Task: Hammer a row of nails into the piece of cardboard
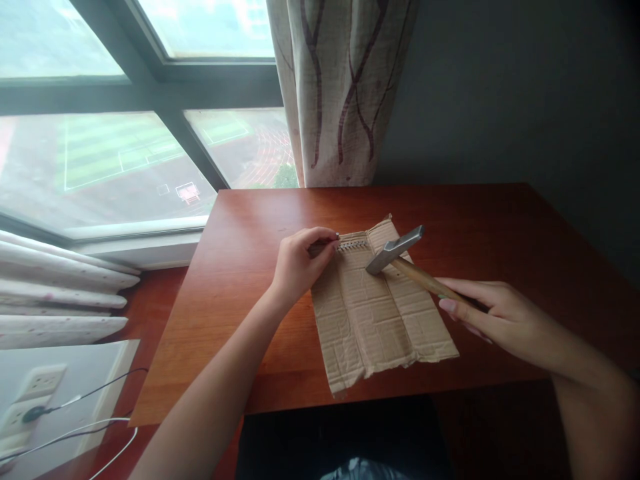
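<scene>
A flattened piece of corrugated cardboard [373,313] with torn edges lies on the wooden table. Near its far edge sits a short row of small metal pieces [353,246], too small to name. My left hand [305,260] rests at the left end of that row, thumb and fingers pinched together; whatever is between them is hidden. My right hand [485,307] is wrapped round the wooden handle of a hammer [395,252]. The hammer's metal head is over the cardboard, to the right of the metal row; I cannot tell whether it touches the cardboard.
The reddish-brown table [240,267] stands by a window [140,160], with a patterned curtain [345,87] behind its far edge. At the lower left, cables [100,388] run from a wall socket [43,383] beside the table. A dark wall [500,93] rises behind the table.
</scene>
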Demonstrator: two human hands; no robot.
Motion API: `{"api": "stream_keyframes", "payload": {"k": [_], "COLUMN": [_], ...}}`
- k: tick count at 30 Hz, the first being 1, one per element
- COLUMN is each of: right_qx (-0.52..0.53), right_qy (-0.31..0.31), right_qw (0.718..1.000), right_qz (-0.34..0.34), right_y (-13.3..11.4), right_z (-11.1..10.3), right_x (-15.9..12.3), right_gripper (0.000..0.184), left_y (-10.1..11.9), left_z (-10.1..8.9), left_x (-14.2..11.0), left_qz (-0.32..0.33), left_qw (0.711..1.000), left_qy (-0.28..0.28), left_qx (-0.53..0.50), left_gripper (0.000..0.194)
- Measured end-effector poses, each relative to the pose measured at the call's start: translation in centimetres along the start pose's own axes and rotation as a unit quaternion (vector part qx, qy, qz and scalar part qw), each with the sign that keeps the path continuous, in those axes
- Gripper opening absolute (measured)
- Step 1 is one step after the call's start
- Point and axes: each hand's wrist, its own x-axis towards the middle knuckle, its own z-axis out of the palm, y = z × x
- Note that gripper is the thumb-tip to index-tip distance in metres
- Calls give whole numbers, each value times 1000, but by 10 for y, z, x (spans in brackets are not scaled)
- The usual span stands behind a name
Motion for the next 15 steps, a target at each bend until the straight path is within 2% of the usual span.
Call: {"api": "stream_keyframes", "payload": {"k": [15], "right_qx": [-38], "right_qy": [29], "right_qw": [999], "right_qz": [-17], "right_y": [-15], "right_z": [-7], "right_x": [-1], "right_gripper": [54], "left_y": [2], "left_z": [1], "left_x": [-1], "left_qz": [-3], "left_qw": [1000], "left_qy": [-7], "left_qx": [8], "left_gripper": [5]}}
